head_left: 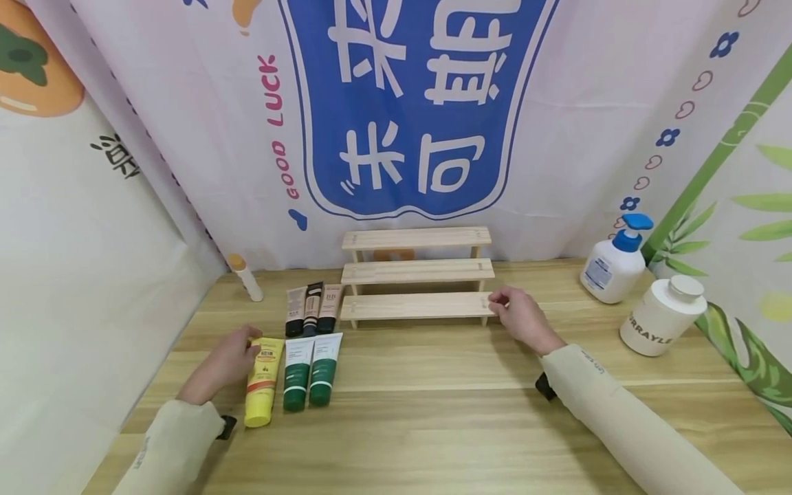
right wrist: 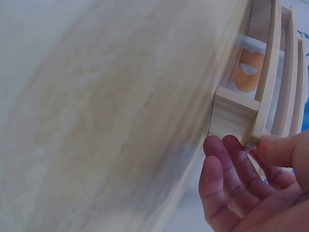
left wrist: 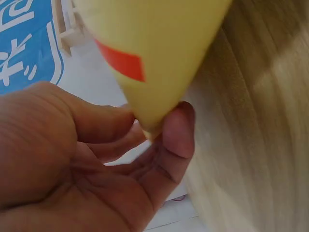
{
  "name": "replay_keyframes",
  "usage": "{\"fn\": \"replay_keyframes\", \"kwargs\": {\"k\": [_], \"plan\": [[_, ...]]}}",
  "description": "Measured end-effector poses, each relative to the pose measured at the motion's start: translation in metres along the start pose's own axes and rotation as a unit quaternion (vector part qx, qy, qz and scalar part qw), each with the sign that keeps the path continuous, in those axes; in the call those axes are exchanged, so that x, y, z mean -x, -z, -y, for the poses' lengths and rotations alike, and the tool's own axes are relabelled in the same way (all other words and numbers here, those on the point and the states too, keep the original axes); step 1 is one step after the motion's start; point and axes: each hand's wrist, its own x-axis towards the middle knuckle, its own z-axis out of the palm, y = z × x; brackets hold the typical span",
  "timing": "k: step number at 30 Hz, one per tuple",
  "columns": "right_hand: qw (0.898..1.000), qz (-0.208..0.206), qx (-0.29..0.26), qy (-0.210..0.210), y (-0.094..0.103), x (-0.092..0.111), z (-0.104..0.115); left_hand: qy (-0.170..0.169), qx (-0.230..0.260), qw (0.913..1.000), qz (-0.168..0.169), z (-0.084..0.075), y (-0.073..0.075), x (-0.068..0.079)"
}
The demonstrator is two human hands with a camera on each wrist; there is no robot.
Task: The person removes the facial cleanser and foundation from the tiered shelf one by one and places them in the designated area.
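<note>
My left hand (head_left: 230, 359) pinches the upper, flat end of a yellow squeeze tube (head_left: 264, 382) with an orange-red band; its round cap points toward me. In the left wrist view, thumb and fingers (left wrist: 177, 133) close on the tube's narrow end. Two white-and-green tubes (head_left: 309, 375) lie just right of it. My right hand (head_left: 522, 316) is at the right end of a three-step wooden display rack (head_left: 414, 306). There the right wrist view shows the thumb and a finger pinching the lowest board (right wrist: 260, 113), the other fingers near the leg.
Several small beige and dark tubes (head_left: 313, 309) lie left of the rack. A white stick with an orange cap (head_left: 245, 278) stands at the back left. On the right are a blue-topped pump bottle (head_left: 614, 268) and a white lidded jar (head_left: 662, 316). A printed curtain (head_left: 557, 172) hangs behind.
</note>
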Motion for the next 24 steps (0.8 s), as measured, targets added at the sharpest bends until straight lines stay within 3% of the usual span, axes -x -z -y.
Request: {"fn": "replay_keyframes", "kwargs": {"k": [7,24], "plan": [[1.0,-0.003,0.0,0.003,-0.0008,-0.0003,-0.0006,0.025,-0.026,0.9991,0.023,-0.0026,0.0025,-0.0009],[1.0,0.003,-0.007,-0.002,-0.0034,-0.0006,0.0006,0.059,-0.017,0.998,0.017,-0.0061,0.0001,0.0027]]}}
